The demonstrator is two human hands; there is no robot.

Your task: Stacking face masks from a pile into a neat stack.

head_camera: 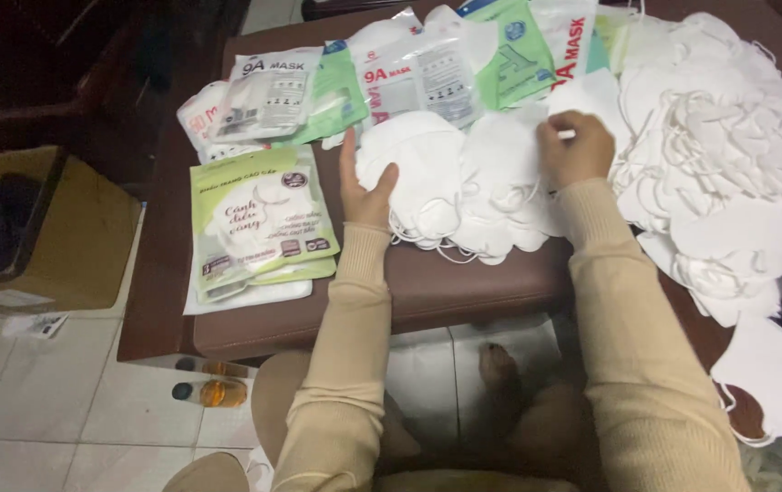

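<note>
Both arms reached forward from the bottom of the view in beige sleeves, bent slightly at the elbows, the cuffs ending at the wrists. The left hand [366,187] lay at the left edge of the mask stack [455,178], palm turned inward toward it, fingers extended upward and thumb spread to the right onto the stack's side. The right hand [577,148] sat at the stack's upper right corner, knuckles up, fingers curled down and pinched together on the top mask. The right forearm ran diagonally down and right from the stack; the left ran nearly straight down.
</note>
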